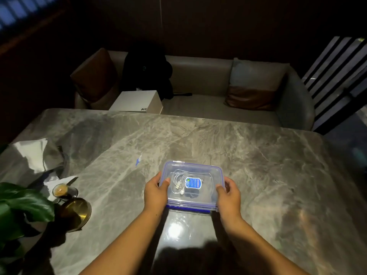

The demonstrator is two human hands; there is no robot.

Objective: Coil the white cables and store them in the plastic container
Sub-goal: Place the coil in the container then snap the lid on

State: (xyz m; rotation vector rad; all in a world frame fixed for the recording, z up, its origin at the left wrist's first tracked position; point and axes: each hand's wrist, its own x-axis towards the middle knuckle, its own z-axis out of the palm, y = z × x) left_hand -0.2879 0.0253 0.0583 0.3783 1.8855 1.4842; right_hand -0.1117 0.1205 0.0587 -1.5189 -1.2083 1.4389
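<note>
On the grey marble table (258, 155), the clear rectangular plastic container with blue-edged lid (210, 171) is gripped at its two short sides by the left hand (155, 192) and the right hand (228, 195), probably to seal it. Inside it, the coiled white cables (177, 180) are already stored.

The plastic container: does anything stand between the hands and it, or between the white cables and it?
Nothing visible does. The left hand and right hand grip the plastic container by its sides, and the white cables lie coiled inside.

Clear blue-trimmed container (210, 169), white cables (177, 178), grey veined table (258, 155).
</note>
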